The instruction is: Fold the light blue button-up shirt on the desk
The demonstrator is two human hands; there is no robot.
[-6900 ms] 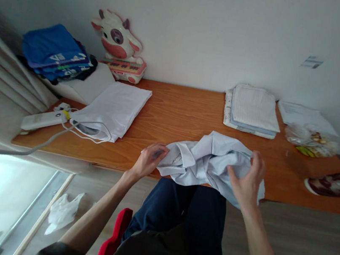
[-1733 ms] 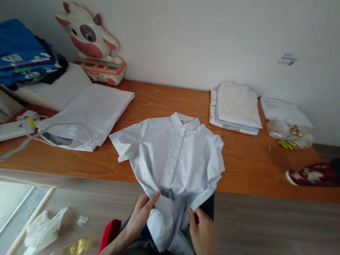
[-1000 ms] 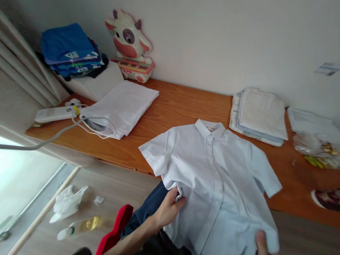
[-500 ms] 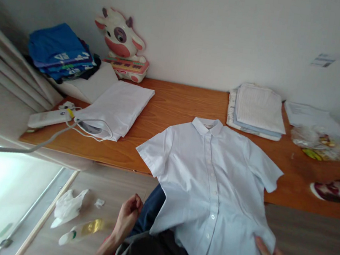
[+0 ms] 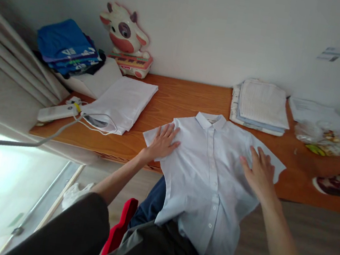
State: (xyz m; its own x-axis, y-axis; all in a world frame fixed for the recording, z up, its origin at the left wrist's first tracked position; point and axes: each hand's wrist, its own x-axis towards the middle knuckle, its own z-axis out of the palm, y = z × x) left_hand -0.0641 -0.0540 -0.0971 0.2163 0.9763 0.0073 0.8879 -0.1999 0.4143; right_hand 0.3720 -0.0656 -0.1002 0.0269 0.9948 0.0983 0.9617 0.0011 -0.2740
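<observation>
A pale blue short-sleeved shirt [image 5: 208, 167] lies front up on the wooden table [image 5: 187, 100], collar toward the wall, its lower half hanging over the near edge onto my lap. My left hand [image 5: 163, 142] rests flat on the shirt's left sleeve, fingers spread. My right hand [image 5: 259, 173] lies flat on the right sleeve, fingers apart. Neither hand grips the cloth.
A folded white cloth [image 5: 119, 103] with a cable and a white remote [image 5: 55, 112] lies at the left. Behind it are a blue clothes stack [image 5: 65, 46] and a cow toy [image 5: 124, 37]. A stack of folded linens [image 5: 260, 107], papers and a plastic bag [image 5: 323, 139] sit at the right.
The shirt went from a crumpled bundle to spread out on the table. Both hands let go of its hem and moved up to press flat on the two sleeves.
</observation>
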